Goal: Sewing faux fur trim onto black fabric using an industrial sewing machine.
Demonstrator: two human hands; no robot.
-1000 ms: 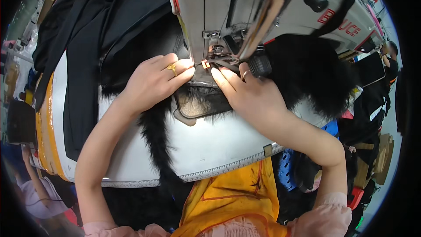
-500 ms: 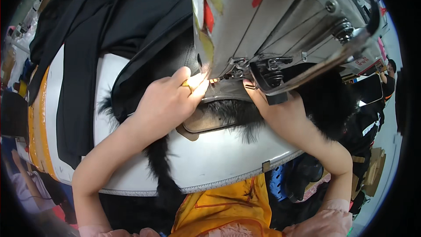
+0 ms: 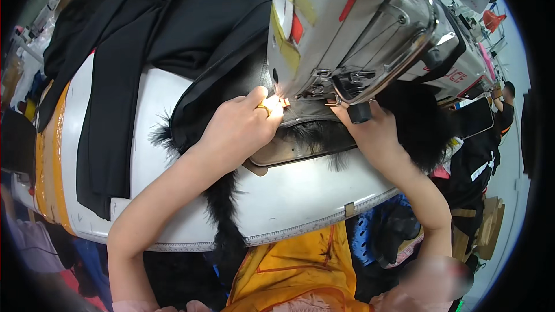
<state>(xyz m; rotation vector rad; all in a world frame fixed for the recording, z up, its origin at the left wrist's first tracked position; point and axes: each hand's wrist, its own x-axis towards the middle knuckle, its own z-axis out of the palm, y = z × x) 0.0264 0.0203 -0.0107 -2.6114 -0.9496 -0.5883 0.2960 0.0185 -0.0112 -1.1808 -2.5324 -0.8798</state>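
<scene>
Under the head of a sewing machine (image 3: 324, 34) lies a black fur-trimmed garment (image 3: 315, 114). My left hand (image 3: 240, 124), with a yellow ring, is closed at the cloth just left of the needle area, its fingertips lit by the lamp. To the right of the presser foot, my right hand (image 3: 376, 133) grips the same cloth with thumb and bent fingers, partly hidden behind the machine's parts. Black fur (image 3: 309, 134) runs between the hands, and a fur strip (image 3: 225, 214) hangs over the table's front edge below my left forearm.
A white table (image 3: 312, 193) with a measuring tape along its curved edge carries everything. Black cloth (image 3: 191, 17) is heaped at the far left, with a black strip (image 3: 110, 133) nearer. More black fur (image 3: 422, 121) lies right of my right hand. A phone-like dark slab (image 3: 474, 118) stands further right.
The view has shifted, so more of the machine shows at the right. Both hands stay at the cloth beside the needle area, with only slight finger movement.
</scene>
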